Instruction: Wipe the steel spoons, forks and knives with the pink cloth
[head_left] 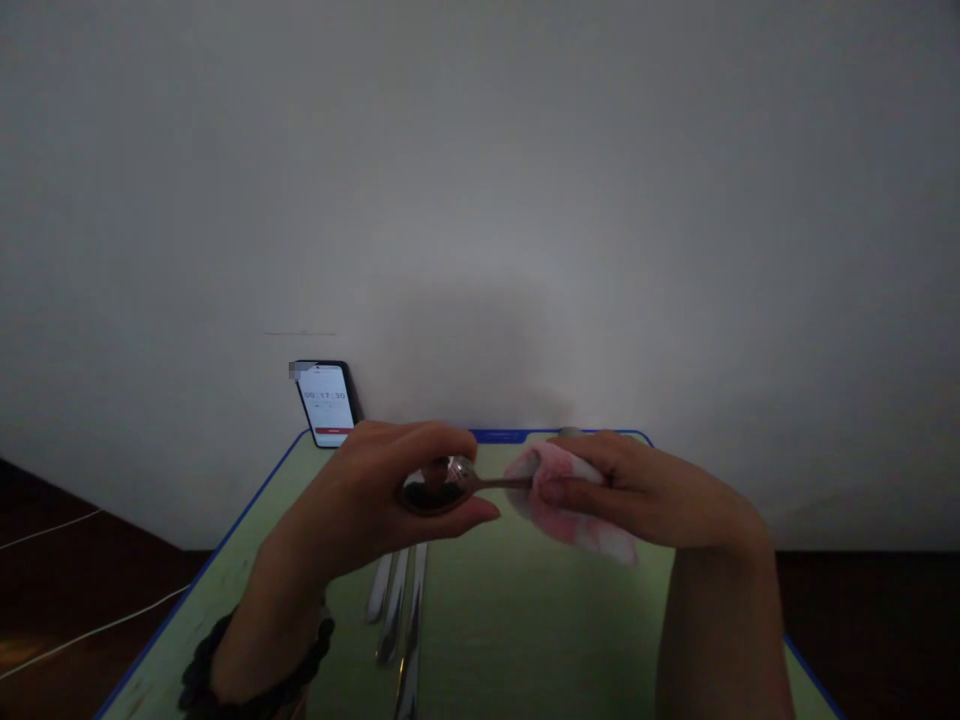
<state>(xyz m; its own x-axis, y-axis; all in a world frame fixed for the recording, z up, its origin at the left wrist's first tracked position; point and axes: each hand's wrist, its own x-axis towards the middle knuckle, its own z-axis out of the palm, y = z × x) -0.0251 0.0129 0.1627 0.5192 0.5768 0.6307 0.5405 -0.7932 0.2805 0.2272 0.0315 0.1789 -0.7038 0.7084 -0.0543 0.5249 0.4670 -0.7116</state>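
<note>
My left hand (375, 500) is closed around the bowl of a metal spoon (442, 488), thumb below and fingers above. The spoon's handle runs right into a pink and white cloth (577, 525). My right hand (637, 490) pinches that cloth around the handle. Both hands hover over the far half of a pale green table (517, 620) with a blue rim. A dark beaded band circles my left wrist.
Several metal utensils (397, 620) lie side by side on the table beneath my left hand. A phone (328, 402) with a lit timer screen leans against the white wall at the table's far left corner. White cables cross the dark floor at left.
</note>
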